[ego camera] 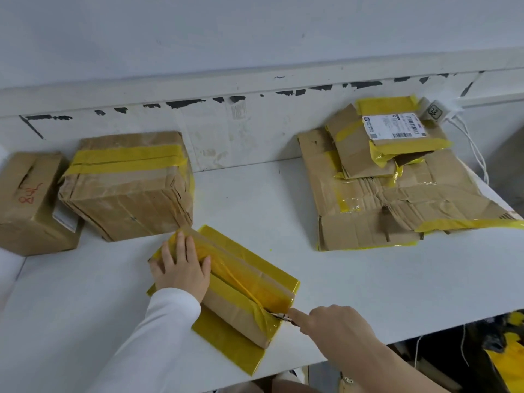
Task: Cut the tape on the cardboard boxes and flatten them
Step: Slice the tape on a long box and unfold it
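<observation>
A small cardboard box [241, 290] wrapped in yellow tape [249, 282] lies on the white worktop [354, 282]. The left hand [181, 268] presses flat on the box's far end, fingers spread. The right hand [337, 327] pinches a small blade [280, 316] against the box's near end. Behind the box stand two sealed boxes [127, 188]; right of it lies flattened cardboard [397, 188].

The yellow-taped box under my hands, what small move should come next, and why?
Probably draw the blade further along the yellow tape toward the left hand: the right hand has it only at the near end of the box, and the left hand steadies the far end.
</observation>
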Motion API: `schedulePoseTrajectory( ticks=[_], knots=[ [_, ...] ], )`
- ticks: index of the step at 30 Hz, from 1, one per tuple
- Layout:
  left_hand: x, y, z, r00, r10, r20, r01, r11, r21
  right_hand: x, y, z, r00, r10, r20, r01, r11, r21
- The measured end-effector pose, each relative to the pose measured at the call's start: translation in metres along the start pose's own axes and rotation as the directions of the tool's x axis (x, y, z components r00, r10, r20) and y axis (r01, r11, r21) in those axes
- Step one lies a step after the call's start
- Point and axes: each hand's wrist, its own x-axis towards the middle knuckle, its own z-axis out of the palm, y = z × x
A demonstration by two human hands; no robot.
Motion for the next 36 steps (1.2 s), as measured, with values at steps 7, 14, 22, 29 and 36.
schedulePoseTrajectory(
  ticks=[7,14,22,29,36],
  knots=[
    [0.001,-0.001,-0.001,0.998,-0.034,0.061,0.037,0.998,-0.051,-0.022,0.032,0.019,0.999,-0.036,0.012,0.035,0.998,0.055],
    [0.002,-0.006,-0.001,0.999,-0.006,0.050,0.017,0.978,-0.207,-0.010,0.087,0.017,0.935,0.285,-0.212,-0.173,0.886,0.430],
    [-0.001,-0.014,-0.008,0.996,0.083,0.014,-0.076,0.956,-0.284,0.118,0.038,0.030,0.902,0.385,-0.193,-0.294,0.878,0.377],
    [0.001,-0.012,-0.009,0.970,0.241,-0.014,-0.228,0.893,-0.388,0.137,0.033,0.032,0.906,0.333,-0.262,-0.272,0.931,0.245],
    [-0.007,0.003,-0.012,0.985,-0.109,-0.131,0.043,0.902,-0.429,0.128,0.013,0.005,0.902,0.314,-0.297,-0.221,0.925,0.308]
  ],
)
